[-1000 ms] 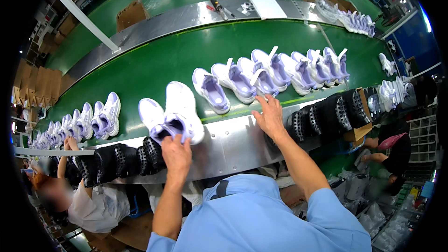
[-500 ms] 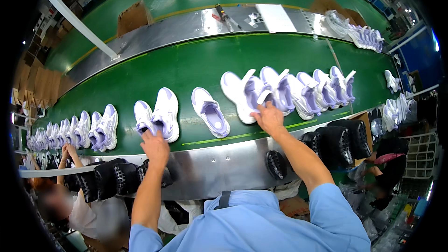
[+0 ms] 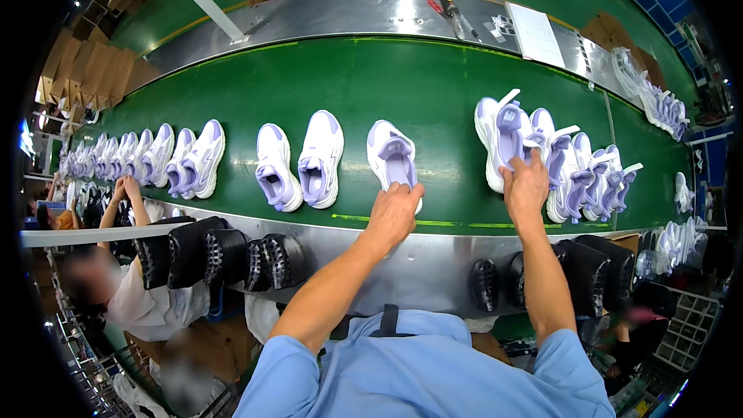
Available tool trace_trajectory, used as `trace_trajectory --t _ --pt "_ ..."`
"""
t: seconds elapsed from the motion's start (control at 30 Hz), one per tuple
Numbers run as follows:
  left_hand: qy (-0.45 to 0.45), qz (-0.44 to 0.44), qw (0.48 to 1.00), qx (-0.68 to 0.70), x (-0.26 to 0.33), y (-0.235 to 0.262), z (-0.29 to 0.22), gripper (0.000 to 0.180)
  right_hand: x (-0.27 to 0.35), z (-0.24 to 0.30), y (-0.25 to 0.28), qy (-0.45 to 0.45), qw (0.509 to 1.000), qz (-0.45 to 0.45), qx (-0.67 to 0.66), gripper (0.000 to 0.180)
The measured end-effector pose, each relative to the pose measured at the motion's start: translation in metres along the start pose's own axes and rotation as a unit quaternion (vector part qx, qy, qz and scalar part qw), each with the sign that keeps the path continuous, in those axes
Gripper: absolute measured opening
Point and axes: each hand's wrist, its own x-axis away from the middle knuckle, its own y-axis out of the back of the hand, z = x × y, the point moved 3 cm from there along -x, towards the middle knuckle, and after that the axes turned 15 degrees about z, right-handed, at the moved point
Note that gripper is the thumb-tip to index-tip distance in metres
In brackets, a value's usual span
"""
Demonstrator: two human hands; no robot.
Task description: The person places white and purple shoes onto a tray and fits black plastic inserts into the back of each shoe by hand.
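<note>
My left hand (image 3: 393, 215) is closed on the heel of a white and lavender sneaker (image 3: 381, 142), which lies toe-away on the green belt (image 3: 433, 77). My right hand (image 3: 528, 192) grips the heel end of another such sneaker (image 3: 485, 118), the leftmost of a tight cluster at the right. Its tongue sticks up, and the fingers partly hide its heel. Close against it on the right stand several matching sneakers (image 3: 579, 178). To the left of my left hand are two more, a sneaker (image 3: 272, 145) and its neighbour (image 3: 323, 135), touching neither hand.
A long row of sneakers (image 3: 159, 155) runs left, where another person's hands (image 3: 128, 186) reach in. Black shoe moulds (image 3: 224, 251) line the near metal edge (image 3: 387, 263), with more moulds (image 3: 580, 271) at right. Across the belt lie a tool (image 3: 449, 6) and paper (image 3: 535, 35).
My left hand has left the pair at left and moved right onto the single sneaker's heel. My right hand stays at the cluster's leftmost sneakers. The view has shifted.
</note>
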Motion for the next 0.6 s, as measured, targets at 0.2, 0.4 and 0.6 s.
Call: trace_trajectory --t 0.2,0.4,0.6 --pt "-0.035 0.042 0.998 0.038 0.064 0.019 -0.039 0.033 0.125 0.068 -0.004 0.082 0.973 0.102 -0.189 0.023" --pt "-0.035 0.108 0.993 -0.032 0.168 -0.027 -0.043 0.039 0.25 0.121 -0.042 0.132 0.952 0.151 -0.232 0.028" --pt "-0.051 0.006 0.999 -0.009 0.227 -0.019 -0.044 0.05 0.299 0.099 0.0 0.085 0.928 0.109 -0.346 0.046"
